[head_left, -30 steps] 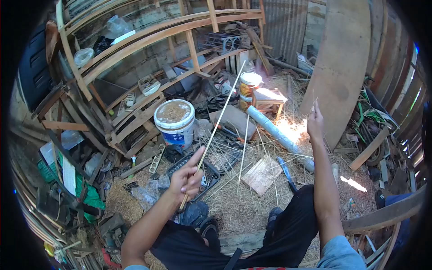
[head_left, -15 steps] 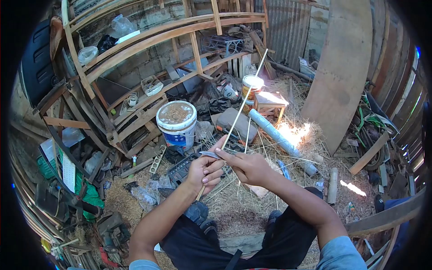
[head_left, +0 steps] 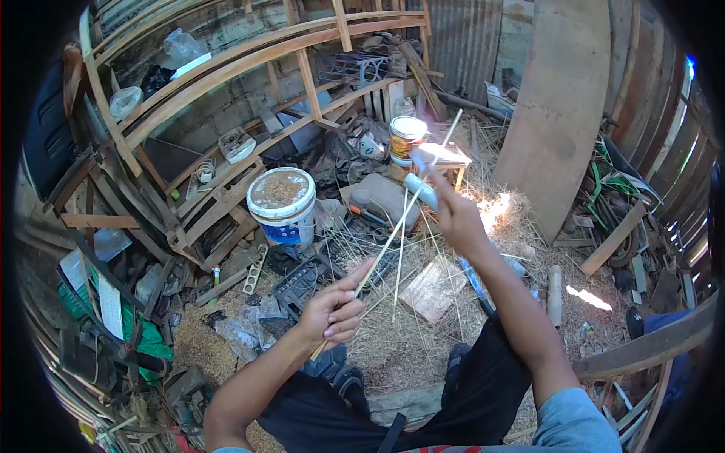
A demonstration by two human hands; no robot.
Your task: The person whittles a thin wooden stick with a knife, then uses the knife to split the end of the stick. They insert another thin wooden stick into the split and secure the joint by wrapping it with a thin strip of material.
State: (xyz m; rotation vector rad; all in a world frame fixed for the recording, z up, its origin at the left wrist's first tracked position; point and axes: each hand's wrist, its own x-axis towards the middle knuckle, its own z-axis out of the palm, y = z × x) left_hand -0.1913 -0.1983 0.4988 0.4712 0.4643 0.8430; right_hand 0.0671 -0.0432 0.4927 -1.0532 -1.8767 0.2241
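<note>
My left hand (head_left: 331,313) is closed around the lower part of a long, thin bamboo strip (head_left: 393,237), which slants up and away to the right. Farther along the strip, my right hand (head_left: 458,215) grips a knife (head_left: 418,160), its blade smeared by motion near the strip's far half. The knife's handle is hidden in the fingers. Below the hands, a wooden block (head_left: 432,290) lies on the shavings, and more thin strips (head_left: 399,264) are scattered about it.
A white and blue bucket (head_left: 282,211) stands ahead to the left. Beyond the right hand are a paint can (head_left: 408,134), a small stool (head_left: 445,155) and a grey-blue pipe (head_left: 421,189). A grey tool case (head_left: 384,198) lies between. A wooden rack (head_left: 226,72) runs behind; a tall board (head_left: 555,113) leans at right.
My right hand with the knife has moved up and away along the strip, apart from my left hand. The strip's far end sits lower and farther right; the view has shifted slightly.
</note>
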